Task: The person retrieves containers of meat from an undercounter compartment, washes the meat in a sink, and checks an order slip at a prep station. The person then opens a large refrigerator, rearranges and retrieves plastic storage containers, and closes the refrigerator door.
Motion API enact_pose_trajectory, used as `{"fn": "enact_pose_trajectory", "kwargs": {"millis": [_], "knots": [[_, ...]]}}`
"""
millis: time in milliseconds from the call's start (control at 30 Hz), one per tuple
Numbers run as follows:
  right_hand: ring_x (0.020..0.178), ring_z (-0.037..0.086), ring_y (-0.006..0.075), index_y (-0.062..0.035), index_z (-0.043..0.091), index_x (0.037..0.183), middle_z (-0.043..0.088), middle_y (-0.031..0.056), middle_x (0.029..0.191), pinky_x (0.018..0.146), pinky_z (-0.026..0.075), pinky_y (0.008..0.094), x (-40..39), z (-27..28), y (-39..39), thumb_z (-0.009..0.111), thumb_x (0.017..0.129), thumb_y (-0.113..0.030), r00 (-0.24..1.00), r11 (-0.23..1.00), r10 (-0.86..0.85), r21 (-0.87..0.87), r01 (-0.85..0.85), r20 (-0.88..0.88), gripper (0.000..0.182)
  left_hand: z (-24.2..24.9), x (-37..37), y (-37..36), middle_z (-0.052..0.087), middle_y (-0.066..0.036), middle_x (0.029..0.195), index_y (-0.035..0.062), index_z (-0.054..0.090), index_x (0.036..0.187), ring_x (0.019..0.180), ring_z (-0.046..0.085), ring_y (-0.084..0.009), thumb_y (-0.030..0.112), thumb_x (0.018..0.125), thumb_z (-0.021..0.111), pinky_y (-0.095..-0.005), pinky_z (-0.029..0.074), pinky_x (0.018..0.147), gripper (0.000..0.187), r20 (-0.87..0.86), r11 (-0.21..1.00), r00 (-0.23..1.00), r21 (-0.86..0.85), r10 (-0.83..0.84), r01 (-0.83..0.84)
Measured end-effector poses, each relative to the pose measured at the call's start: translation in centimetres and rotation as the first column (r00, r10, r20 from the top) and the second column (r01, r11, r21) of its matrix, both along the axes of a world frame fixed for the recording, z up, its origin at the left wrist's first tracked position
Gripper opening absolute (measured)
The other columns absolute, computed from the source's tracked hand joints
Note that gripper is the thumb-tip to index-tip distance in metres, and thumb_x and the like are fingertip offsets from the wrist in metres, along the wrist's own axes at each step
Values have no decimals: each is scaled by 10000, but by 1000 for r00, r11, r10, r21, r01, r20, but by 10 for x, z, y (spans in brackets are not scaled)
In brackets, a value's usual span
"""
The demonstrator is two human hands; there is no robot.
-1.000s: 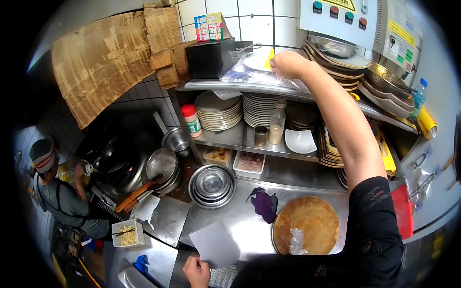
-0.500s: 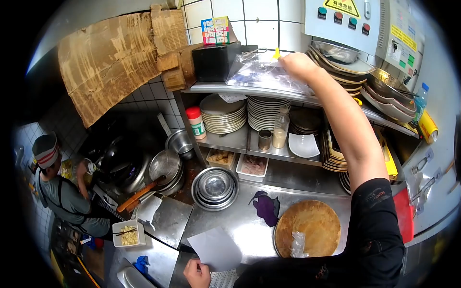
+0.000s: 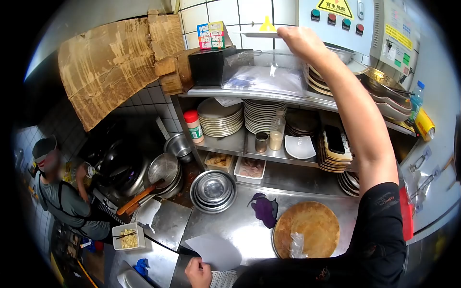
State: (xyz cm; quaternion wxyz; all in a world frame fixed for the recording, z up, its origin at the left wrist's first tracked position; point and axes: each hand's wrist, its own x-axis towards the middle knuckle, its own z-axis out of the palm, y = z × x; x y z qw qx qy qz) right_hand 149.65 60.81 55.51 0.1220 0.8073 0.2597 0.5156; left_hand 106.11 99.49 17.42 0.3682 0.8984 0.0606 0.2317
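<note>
My right hand [image 3: 298,42] is raised above the top shelf, fingers closed on the end of a thin, pale flat piece [image 3: 257,33]. A yellow pronged bit [image 3: 267,23] stands up from that piece; I cannot make out what kind of thing it is. Below lies a clear plastic sleeve [image 3: 264,79] on the shelf, beside a black box [image 3: 206,66]. Low in the view, my left hand [image 3: 198,273] is closed on the edge of a white sheet of paper [image 3: 216,250], held over the counter.
Stacked plates [image 3: 265,115] and a phone [image 3: 334,138] occupy the middle shelf. On the steel counter are nested metal bowls [image 3: 213,187], a purple cloth [image 3: 264,210] and a round chopping board [image 3: 312,225]. A co-worker [image 3: 65,197] stands by the wok [image 3: 122,163] at left.
My right hand has risen from the plastic sleeve, lifting the pale piece with its yellow bit. My left hand still holds the paper. The camera view has shifted slightly.
</note>
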Motion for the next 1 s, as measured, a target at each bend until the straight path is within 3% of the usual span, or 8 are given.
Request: {"fn": "enact_pose_trajectory", "kwargs": {"millis": [167,333,567,767,833,900,967,1000], "knots": [[776,693,340,-43,597,992,675,169,826,651,554,422,-43,29,-6,552,930,-101,987,999,-9,-46,17,161,96,-15,11,-2,593,-186,704,-31,564,747,621,591,-356,8,751,571,-398,458,566,40,69,999,998,-32,13,-11],[675,676,323,-52,603,1012,667,147,790,570,538,414,-92,20,-6,591,949,-127,944,968,238,-139,-211,227,98,-18,10,1,591,-181,722,-20,558,757,634,583,-371,-8,729,565,-425,457,569,31,86,999,995,13,-51,50],[823,667,346,-46,550,942,641,142,851,707,551,436,-94,-77,23,521,864,-52,980,974,195,-115,-198,-35,84,-9,1,-10,550,-163,682,2,553,752,603,555,-363,10,747,580,-430,445,554,28,36,992,995,82,-95,92],[895,671,385,-53,609,1186,684,212,982,779,536,477,-36,-126,19,476,921,-117,962,997,-44,-69,26,-271,304,-10,-28,-20,641,-169,835,-14,604,832,746,627,-367,-15,739,623,-410,523,671,94,-23,988,993,95,-118,120],[1093,621,372,-43,607,1270,611,218,1250,911,514,433,-40,-136,19,551,910,-137,979,1000,-3,-17,0,-204,376,-3,-33,-27,651,-166,892,-16,620,867,802,633,-364,-8,742,648,-409,530,709,128,-61,983,989,117,-133,139],[1323,447,368,8,492,1336,481,233,1390,1109,382,460,-108,-123,56,575,866,-153,933,983,-77,130,130,-351,504,2,-33,-31,651,-161,943,-16,632,907,854,631,-359,-1,741,675,-413,530,742,173,-76,975,986,158,-146,157],[1364,390,414,-58,478,1398,418,219,1478,1141,349,451,-101,-144,42,616,819,-176,989,992,-5,123,24,-148,607,-6,-32,-27,641,-166,1000,-19,635,976,917,620,-363,-14,738,688,-429,525,782,244,-117,966,984,206,-136,158],[1248,498,390,-59,547,1297,511,211,1359,1029,440,442,-101,-156,35,622,817,-124,989,983,145,113,-142,-16,490,-11,-27,-21,638,-170,1007,-19,631,980,926,617,-368,-24,737,681,-435,525,786,249,-115,956,983,238,-146,170]]}}
